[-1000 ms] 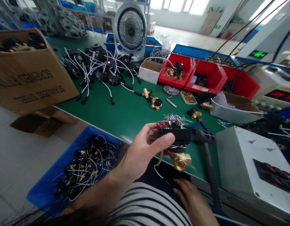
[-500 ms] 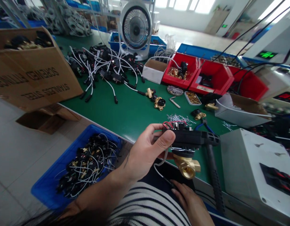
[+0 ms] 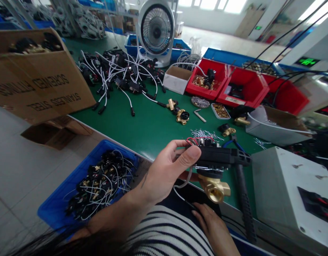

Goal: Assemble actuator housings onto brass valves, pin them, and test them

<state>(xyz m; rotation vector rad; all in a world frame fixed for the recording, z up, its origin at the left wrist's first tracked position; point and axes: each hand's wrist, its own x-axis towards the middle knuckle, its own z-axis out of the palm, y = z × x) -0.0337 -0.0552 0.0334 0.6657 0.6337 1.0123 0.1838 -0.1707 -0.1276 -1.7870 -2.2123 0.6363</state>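
Observation:
My left hand [image 3: 170,169] grips a motorized valve [image 3: 219,156] by one end of its black actuator housing, thumb on the near face. Red wires and small parts show on top of the housing. The valve's brass body [image 3: 215,190] hangs below, one threaded opening facing me. From the housing a grey-white cable [image 3: 179,193] loops down towards my lap. Low in front of my striped top, my right hand [image 3: 211,222] has its fingers closed on the cable's dark plug end [image 3: 191,205], which is partly hidden.
Wired actuators [image 3: 126,73] lie heaped on the green table [image 3: 121,124]. Brass valve bodies [image 3: 182,116], clips [image 3: 203,135] and blue-handled pliers [image 3: 234,140] lie nearer. Red bins [image 3: 206,83] and a fan [image 3: 156,32] stand behind. A grey box [image 3: 281,177] sits right, a blue crate [image 3: 54,206] lower left.
The whole view has shifted slightly, with the scene moving a little to the right. Both hands keep their hold, and the valve stays in nearly the same pose.

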